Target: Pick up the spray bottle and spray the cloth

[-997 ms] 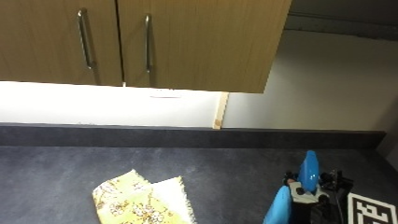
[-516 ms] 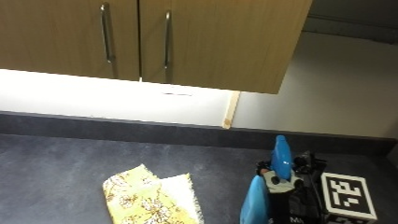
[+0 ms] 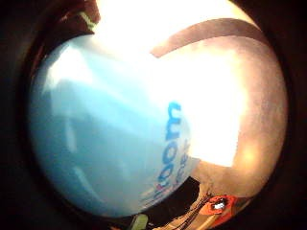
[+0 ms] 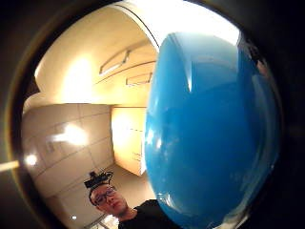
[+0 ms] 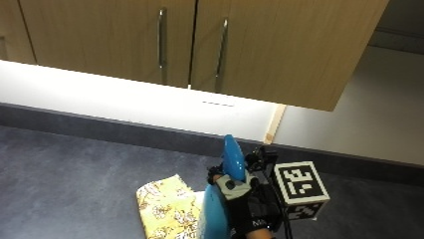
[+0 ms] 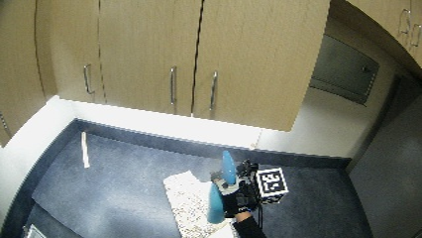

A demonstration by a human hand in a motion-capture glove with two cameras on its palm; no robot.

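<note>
Gripping the blue bottle [image 5: 215, 214] upright, the gloved grip [image 5: 246, 211] is raised above the bench [image 5: 79, 174] (knuckles up), just beside the yellow cloth [image 5: 165, 209] lying flat near the front edge.

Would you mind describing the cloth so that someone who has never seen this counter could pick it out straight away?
Start from the wooden wall cabinets and drop to the dark grey counter beneath them. The cloth lies flat there, just beside the blue spray bottle gripped by the gloved right hand. It is the only pale yellow, patterned thing on that plain dark surface.
</note>
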